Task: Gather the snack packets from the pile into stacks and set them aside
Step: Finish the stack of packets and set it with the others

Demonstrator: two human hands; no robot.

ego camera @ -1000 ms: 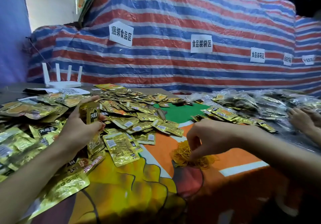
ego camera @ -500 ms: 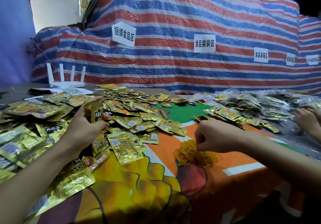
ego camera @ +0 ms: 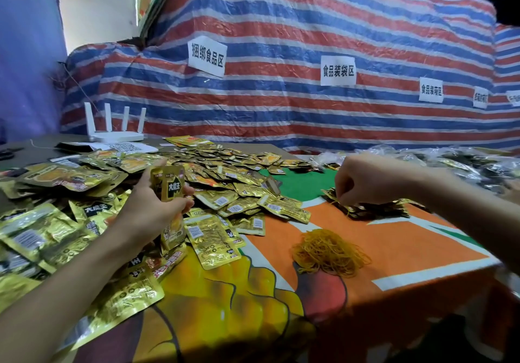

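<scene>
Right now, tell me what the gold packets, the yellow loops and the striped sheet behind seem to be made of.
Gold packets: metallised plastic film, probably; glossy, crinkled, with mirror-like glints.
Yellow loops: likely rubber bands, matte; thin, limp rings tangled in a heap.
Striped sheet: woven plastic tarpaulin, seemingly; slight sheen and fine creases.

- Makeshift food-packing workshop: paper signs [ego camera: 207,55] on a striped tarpaulin [ego camera: 281,115] at the far side name bundling, bagging and boxing zones.
- Left: bulk heap of gold snack packets [ego camera: 225,177]; near centre, loose rubber bands [ego camera: 329,251]; far right, packets in clear bags [ego camera: 461,162].
</scene>
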